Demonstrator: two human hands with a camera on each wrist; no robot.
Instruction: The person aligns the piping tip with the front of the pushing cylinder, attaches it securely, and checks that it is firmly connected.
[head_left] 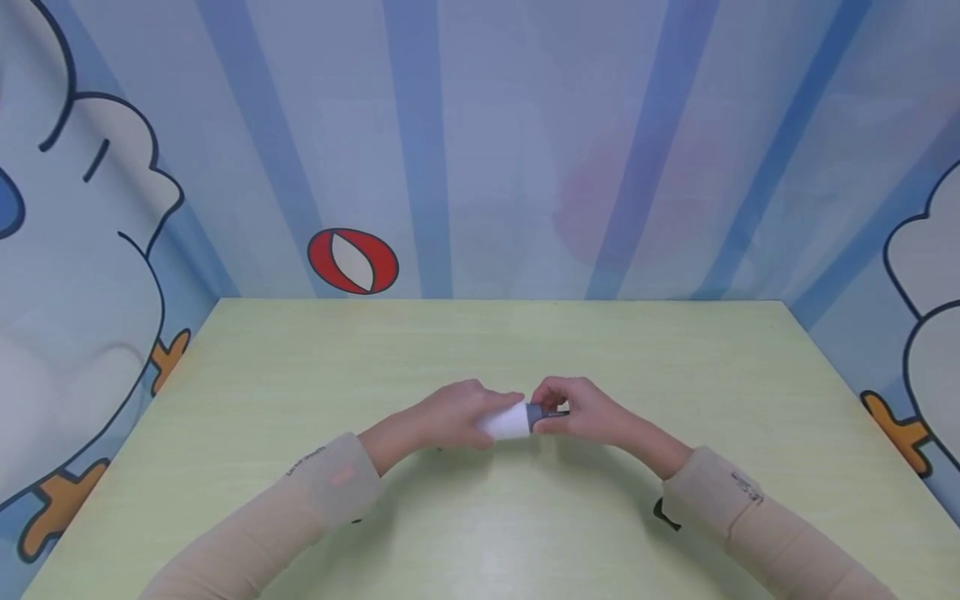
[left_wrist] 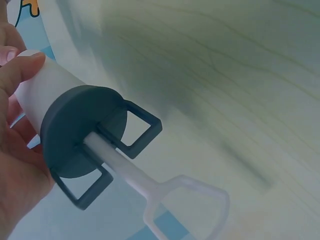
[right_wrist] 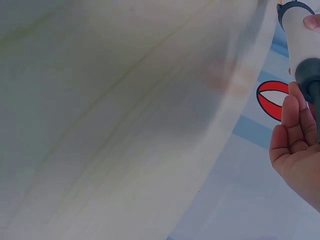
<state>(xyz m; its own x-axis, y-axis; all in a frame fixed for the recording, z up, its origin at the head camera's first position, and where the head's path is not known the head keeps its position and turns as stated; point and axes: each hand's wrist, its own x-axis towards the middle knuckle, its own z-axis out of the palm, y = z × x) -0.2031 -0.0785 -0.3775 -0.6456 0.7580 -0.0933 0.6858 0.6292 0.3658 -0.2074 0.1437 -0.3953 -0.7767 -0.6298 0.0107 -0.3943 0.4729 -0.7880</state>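
Over the middle of the table, my left hand (head_left: 456,414) grips the white barrel (head_left: 510,423) of a large syringe, held sideways. Its dark grey nozzle end (head_left: 535,416) points right, where my right hand (head_left: 588,411) pinches it with thumb and curled fingers. In the left wrist view, a dark grey cap (left_wrist: 70,125) with two square finger loops closes the other end. A white plunger rod with a ring-shaped handle (left_wrist: 186,179) sticks out through it. In the right wrist view the nozzle end (right_wrist: 306,75) sits at the frame's edge, partly cut off; the thumb is out of frame.
The pale green table (head_left: 300,358) reaches back to a blue striped wall (head_left: 495,150) with cartoon prints on the sides. A red and white oval (head_left: 352,261) is printed on the back wall. Bands wrap both wrists; a black strap end (head_left: 666,514) hangs near the right one.
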